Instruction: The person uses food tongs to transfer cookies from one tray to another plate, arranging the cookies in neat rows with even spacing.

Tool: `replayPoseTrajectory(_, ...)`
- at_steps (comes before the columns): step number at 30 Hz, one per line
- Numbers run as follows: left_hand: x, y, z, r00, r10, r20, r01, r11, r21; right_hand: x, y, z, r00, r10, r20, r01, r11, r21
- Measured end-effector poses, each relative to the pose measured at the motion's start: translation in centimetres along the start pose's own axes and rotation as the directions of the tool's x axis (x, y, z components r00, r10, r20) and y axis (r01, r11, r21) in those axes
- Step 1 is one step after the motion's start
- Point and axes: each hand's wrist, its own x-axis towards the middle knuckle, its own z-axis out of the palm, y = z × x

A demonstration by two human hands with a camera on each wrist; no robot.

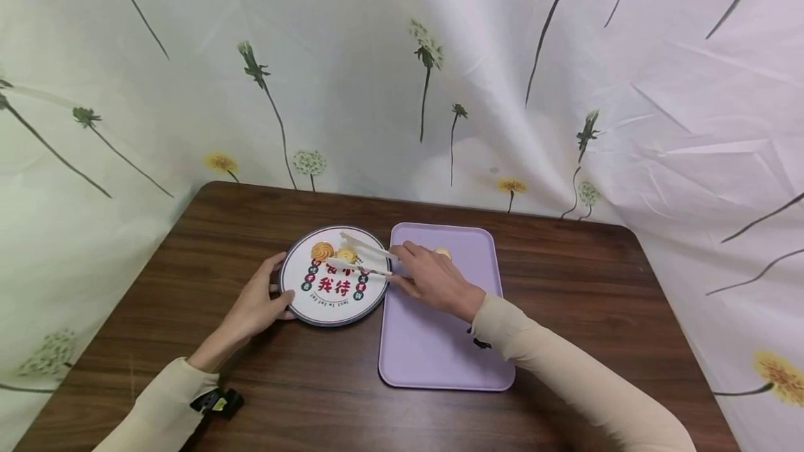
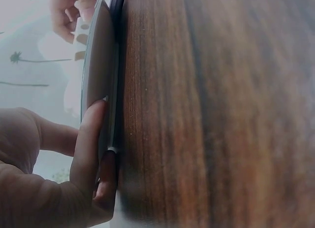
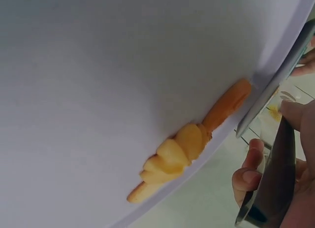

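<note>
A round white plate (image 1: 326, 307) with a dark rim and red and green lettering is on the left of the tray. My left hand (image 1: 254, 302) grips its left edge, with fingertips at the underside in the left wrist view. In my right hand (image 1: 433, 281) is a pair of metal tongs (image 3: 278, 181), reaching over the plate. Between the tongs' arms sits a small yellow cookie (image 1: 345, 254); whether they squeeze it I cannot tell. Beside it on the plate lies a swirled golden cookie (image 1: 322, 251).
The lilac rectangular tray (image 1: 440, 354) lies under my right forearm. Several cookies (image 3: 172, 156) are on it, mostly hidden by my hand in the head view. Everything stands on a dark wooden table (image 1: 301, 396), backed by a white flower-printed cloth (image 1: 370, 89).
</note>
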Motion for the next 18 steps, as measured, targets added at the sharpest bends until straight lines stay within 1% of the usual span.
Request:
replayPoseTrajectory(3,0.0,-0.1,0.1,1.000,-0.001,0.001,0.001,1.000,0.002,-0.4,0.0,-0.7,1.000,0.024,-0.001,-0.024,1.000,0.014)
replayPoseTrajectory(10,0.2,-0.2,0.0,1.000,0.009,0.001,-0.009,1.000,0.006,-1.7,0.9,-2.9,0.997,0.051,-0.049,-0.049,0.998,0.043)
replayPoseTrajectory(13,0.2,-0.3,0.0,1.000,0.015,0.002,-0.015,1.000,-0.014,-2.6,1.6,-3.2,0.994,0.085,-0.061,-0.082,0.995,0.061)
replayPoseTrajectory(18,0.2,-0.6,0.2,1.000,0.021,0.006,-0.021,0.999,-0.036,-4.5,2.7,-3.0,0.989,0.129,-0.077,-0.124,0.990,0.067)
